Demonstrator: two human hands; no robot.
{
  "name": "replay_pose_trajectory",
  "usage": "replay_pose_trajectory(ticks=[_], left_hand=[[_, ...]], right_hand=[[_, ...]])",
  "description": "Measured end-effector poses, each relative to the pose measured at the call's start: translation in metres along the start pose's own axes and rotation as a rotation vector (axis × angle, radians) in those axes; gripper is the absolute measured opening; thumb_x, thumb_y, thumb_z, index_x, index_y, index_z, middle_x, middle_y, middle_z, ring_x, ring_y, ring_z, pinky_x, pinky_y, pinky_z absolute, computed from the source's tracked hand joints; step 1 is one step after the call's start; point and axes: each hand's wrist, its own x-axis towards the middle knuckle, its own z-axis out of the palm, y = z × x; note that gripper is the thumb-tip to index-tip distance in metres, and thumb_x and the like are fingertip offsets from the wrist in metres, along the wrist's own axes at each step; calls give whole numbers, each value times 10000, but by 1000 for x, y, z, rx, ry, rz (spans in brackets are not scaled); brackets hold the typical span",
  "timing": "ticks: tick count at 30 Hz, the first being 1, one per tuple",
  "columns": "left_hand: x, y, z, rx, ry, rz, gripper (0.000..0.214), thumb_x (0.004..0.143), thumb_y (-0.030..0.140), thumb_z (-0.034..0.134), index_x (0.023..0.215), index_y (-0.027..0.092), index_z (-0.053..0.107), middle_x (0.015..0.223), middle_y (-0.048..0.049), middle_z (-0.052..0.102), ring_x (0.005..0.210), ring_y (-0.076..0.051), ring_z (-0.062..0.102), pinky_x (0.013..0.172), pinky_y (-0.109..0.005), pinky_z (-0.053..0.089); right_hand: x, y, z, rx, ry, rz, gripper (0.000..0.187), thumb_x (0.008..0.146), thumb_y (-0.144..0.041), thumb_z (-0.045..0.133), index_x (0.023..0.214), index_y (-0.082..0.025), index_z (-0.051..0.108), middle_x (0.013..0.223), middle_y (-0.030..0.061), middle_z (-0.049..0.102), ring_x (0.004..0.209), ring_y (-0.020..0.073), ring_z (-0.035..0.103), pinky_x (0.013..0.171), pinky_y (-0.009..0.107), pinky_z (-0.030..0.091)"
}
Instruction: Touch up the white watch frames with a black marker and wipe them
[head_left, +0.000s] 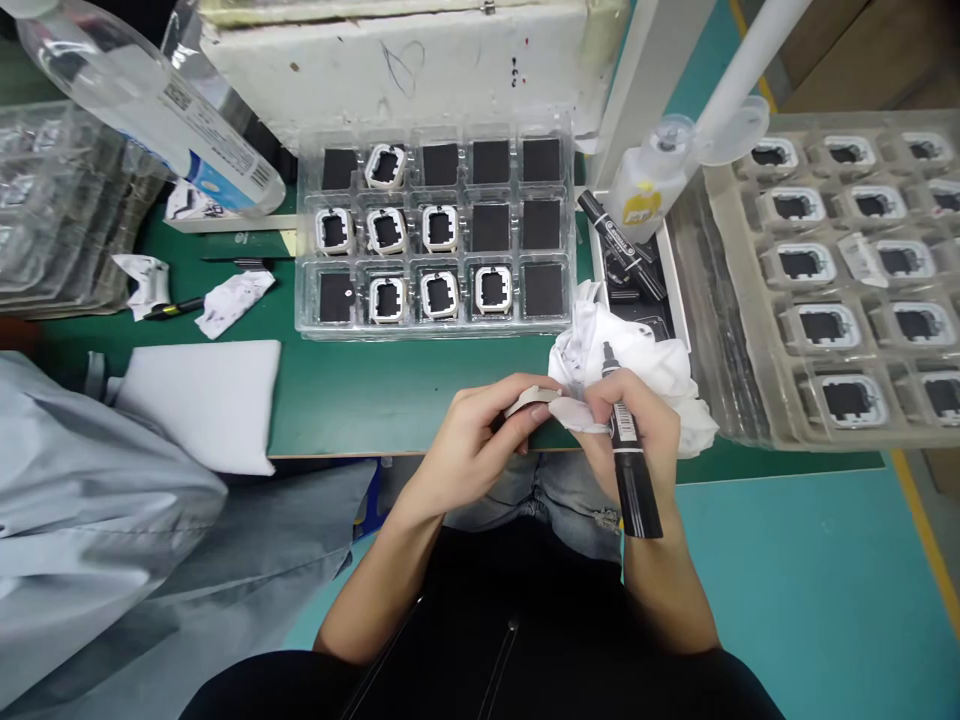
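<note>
My left hand point(480, 440) pinches a small pale metal frame point(531, 400), like a watch case, seen edge-on above my lap. In my right hand point(645, 420) a black marker pen point(631, 460) lies across the fingers, its tip pointing away from me. The same hand pinches a piece of white cloth point(576, 414) against the right end of the frame. A crumpled white cloth point(660, 385) lies on the table just beyond my right hand. Ahead sits a clear plastic tray point(435, 328) holding several similar frames point(439, 295) among dark pockets.
At right, stacked trays point(802, 420) hold more frames. A white box point(677, 290) contains black markers point(622, 245), beside a white bottle point(645, 185). On the left are a large clear bottle point(172, 110), a white foam sheet point(202, 400), crumpled wipes point(234, 300) and another person's sleeve point(90, 520).
</note>
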Motion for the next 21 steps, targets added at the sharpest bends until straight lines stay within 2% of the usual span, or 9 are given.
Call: replay_pose_trajectory(ticks=[6,11,14,17,21], left_hand=[[2,0,-4,107,1,58,202,1166,285,691,1276,227,851,853,7,761,615,-99,591,638,-233,504],[3,1,-5,176,-3,80,245,1143,225,666,1260,224,882,1009,-50,877,799,-167,771,799,-276,611],[2,1,-5,194,0,90,261,1127,211,670,1262,226,893,1019,-60,893,878,-196,817,844,-290,633],[2,3,-3,162,-7,80,244,1126,218,682,1254,229,889,959,-40,877,781,-170,781,778,-268,609],[2,7,-1,15,-37,-24,204,1144,354,727,1215,219,863,847,-9,809,592,-115,673,595,-230,516]], right_hand=[[3,0,-2,7,-49,39,560,939,-455,963,738,-249,482,666,-89,448,602,107,361,562,284,306],[5,-2,-3,19,-83,13,567,946,-439,960,721,-242,478,663,-87,431,600,102,346,557,278,285],[5,-2,-2,7,-93,5,580,960,-484,942,712,-245,476,652,-85,411,600,109,343,555,283,287],[2,5,-2,52,-88,-5,579,953,-485,951,724,-247,476,657,-85,416,598,107,356,559,283,302],[-5,18,-4,168,-61,-11,554,939,-496,961,772,-263,487,681,-78,478,598,120,406,585,302,375]])
